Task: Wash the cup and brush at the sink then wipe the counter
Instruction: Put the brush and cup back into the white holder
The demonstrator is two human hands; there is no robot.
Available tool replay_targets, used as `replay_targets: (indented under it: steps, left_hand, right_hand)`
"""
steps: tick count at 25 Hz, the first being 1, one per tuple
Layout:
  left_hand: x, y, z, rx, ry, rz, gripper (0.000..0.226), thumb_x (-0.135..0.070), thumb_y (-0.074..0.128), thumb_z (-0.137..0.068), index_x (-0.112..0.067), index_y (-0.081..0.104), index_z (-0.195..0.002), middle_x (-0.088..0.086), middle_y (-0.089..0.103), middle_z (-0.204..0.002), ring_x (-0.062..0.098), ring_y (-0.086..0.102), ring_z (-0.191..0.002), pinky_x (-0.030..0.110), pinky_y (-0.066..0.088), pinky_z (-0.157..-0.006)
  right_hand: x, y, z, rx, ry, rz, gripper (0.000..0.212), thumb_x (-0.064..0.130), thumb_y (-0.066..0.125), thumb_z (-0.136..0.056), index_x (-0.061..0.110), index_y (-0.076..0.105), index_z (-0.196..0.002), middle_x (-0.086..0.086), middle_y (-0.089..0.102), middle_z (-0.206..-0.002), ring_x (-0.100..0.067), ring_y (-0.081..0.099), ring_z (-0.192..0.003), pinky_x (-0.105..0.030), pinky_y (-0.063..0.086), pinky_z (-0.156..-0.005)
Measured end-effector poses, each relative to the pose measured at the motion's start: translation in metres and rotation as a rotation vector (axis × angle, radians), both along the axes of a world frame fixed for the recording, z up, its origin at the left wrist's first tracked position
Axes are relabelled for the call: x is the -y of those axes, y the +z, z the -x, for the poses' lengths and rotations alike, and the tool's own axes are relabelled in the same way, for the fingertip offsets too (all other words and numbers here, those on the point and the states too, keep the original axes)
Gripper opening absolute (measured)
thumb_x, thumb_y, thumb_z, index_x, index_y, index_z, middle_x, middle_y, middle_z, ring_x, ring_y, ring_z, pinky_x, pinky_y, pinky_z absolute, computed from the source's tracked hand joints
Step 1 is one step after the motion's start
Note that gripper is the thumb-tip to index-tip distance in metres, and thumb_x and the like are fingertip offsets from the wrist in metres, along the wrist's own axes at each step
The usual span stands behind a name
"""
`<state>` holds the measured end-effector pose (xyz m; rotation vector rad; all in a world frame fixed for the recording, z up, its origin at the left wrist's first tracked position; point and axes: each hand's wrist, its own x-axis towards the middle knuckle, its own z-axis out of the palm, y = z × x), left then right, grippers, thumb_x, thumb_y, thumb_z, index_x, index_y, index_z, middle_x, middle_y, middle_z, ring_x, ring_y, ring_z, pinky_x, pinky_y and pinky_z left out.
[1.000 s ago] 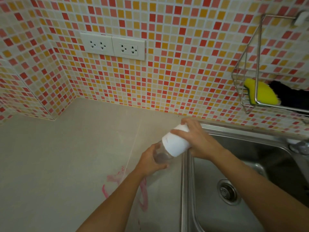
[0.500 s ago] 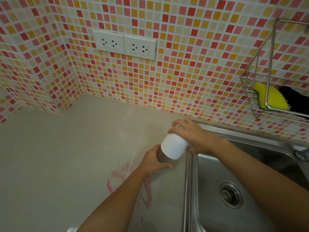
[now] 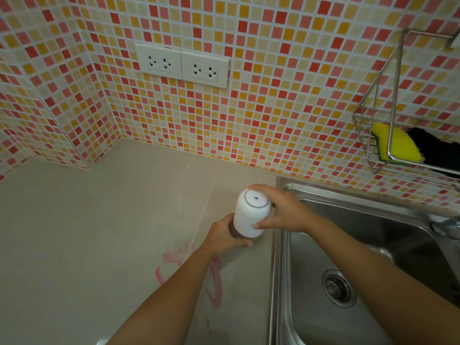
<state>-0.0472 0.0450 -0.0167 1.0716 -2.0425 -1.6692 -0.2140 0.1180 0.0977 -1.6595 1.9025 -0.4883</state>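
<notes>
A cup with a clear lower part and a thick white top section (image 3: 250, 215) stands upright on the beige counter (image 3: 99, 232), just left of the steel sink (image 3: 373, 257). My left hand (image 3: 224, 235) wraps around the clear lower part. My right hand (image 3: 281, 212) grips the white top from the right side. A pink smear (image 3: 216, 282) marks the counter near my left forearm. I see no brush.
A wire rack (image 3: 373, 135) on the tiled wall holds a yellow sponge (image 3: 395, 145) and a black scrubber (image 3: 438, 150). Two white sockets (image 3: 181, 64) sit on the wall above the counter. The sink drain (image 3: 338, 287) is at lower right; part of a tap (image 3: 448, 227) shows at the right edge.
The cup went from tilted to upright near the sink's left rim, both hands still on it. The camera view shifted, so everything sits further right and lower.
</notes>
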Motion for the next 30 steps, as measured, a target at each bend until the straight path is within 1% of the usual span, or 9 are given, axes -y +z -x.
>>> replay_targets:
  steps: [2,5,7,11,16,19,22,26,30]
  left_hand:
    - [0.001,-0.001,0.0,0.006,-0.002,0.012,0.084,-0.026,0.09,-0.054,-0.022,0.051,-0.129,-0.007,0.063,-0.117,0.01,0.058,-0.108,0.016,0.047,-0.084]
    - [0.002,-0.002,0.0,-0.001,0.006,0.014,0.084,-0.025,0.091,-0.052,-0.023,0.053,-0.127,-0.006,0.065,-0.117,0.011,0.061,-0.107,0.026,0.052,-0.09]
    - [0.003,-0.004,-0.001,-0.009,0.011,-0.002,0.084,-0.021,0.091,-0.052,-0.023,0.053,-0.127,-0.005,0.066,-0.116,0.01,0.063,-0.106,0.027,0.053,-0.089]
    - [0.003,-0.007,-0.003,-0.017,0.016,-0.065,0.085,-0.006,0.087,-0.055,-0.019,0.049,-0.13,-0.002,0.063,-0.121,0.012,0.062,-0.108,0.027,0.053,-0.09]
    - [0.004,-0.003,-0.002,0.007,-0.005,-0.051,0.079,0.005,0.079,-0.059,-0.015,0.049,-0.13,0.003,0.063,-0.12,0.015,0.063,-0.106,0.018,0.054,-0.081]
    - [0.004,0.007,-0.005,0.044,-0.043,-0.051,0.076,0.008,0.073,-0.064,-0.013,0.046,-0.132,0.005,0.06,-0.123,0.015,0.06,-0.109,0.021,0.051,-0.085]
    - [0.012,0.035,-0.011,0.044,0.023,0.001,0.075,0.012,0.057,-0.068,-0.009,0.04,-0.138,0.01,0.05,-0.136,0.018,0.047,-0.127,0.024,0.043,-0.094]
    - [0.008,0.129,0.004,-0.206,0.071,0.145,0.071,0.025,0.041,-0.078,-0.013,0.04,-0.138,0.004,0.044,-0.143,0.012,0.039,-0.133,0.027,0.034,-0.108]
    - [-0.05,0.229,0.06,-0.514,-0.215,0.265,0.062,0.013,0.046,-0.082,-0.026,0.043,-0.13,-0.002,0.046,-0.141,0.005,0.042,-0.131,0.019,0.035,-0.108]
  right_hand:
    - [-0.01,-0.015,-0.001,0.251,-0.164,0.04,0.095,0.026,0.086,-0.06,0.028,0.032,-0.137,0.01,0.043,-0.133,-0.015,0.043,-0.125,-0.042,0.043,-0.105]
    - [-0.017,-0.036,-0.005,0.346,-0.255,0.122,0.096,0.033,0.087,-0.051,0.025,0.041,-0.134,0.007,0.049,-0.132,-0.014,0.047,-0.123,-0.04,0.046,-0.102]
    - [-0.016,-0.043,-0.008,0.337,-0.258,0.138,0.096,0.036,0.085,-0.049,0.025,0.042,-0.134,0.007,0.049,-0.132,-0.014,0.047,-0.122,-0.039,0.046,-0.101]
    - [-0.015,-0.053,-0.007,0.326,-0.244,0.128,0.092,0.025,0.088,-0.054,0.026,0.041,-0.133,0.008,0.048,-0.133,-0.012,0.047,-0.122,-0.036,0.047,-0.101]
    - [-0.018,-0.067,-0.008,0.341,-0.27,0.109,0.094,0.022,0.088,-0.054,0.023,0.04,-0.135,0.005,0.047,-0.135,-0.012,0.045,-0.124,-0.037,0.045,-0.102]
    - [-0.019,-0.063,-0.01,0.275,-0.236,0.071,0.102,0.025,0.086,-0.058,0.023,0.028,-0.142,0.002,0.036,-0.145,-0.015,0.037,-0.132,-0.042,0.038,-0.108]
    - [-0.028,-0.037,-0.01,0.184,-0.226,0.072,0.105,0.026,0.08,-0.068,0.024,0.012,-0.147,0.001,0.018,-0.155,-0.015,0.024,-0.14,-0.042,0.026,-0.115]
    - [-0.074,0.034,-0.001,0.034,-0.329,0.414,0.066,0.037,0.058,-0.087,0.027,0.026,-0.144,0.007,0.032,-0.15,-0.007,0.031,-0.135,-0.032,0.029,-0.111]
    - [-0.149,0.092,0.049,-0.135,-0.469,0.723,0.051,0.044,0.04,-0.091,0.024,0.037,-0.138,0.006,0.042,-0.142,-0.004,0.036,-0.131,-0.027,0.032,-0.106]
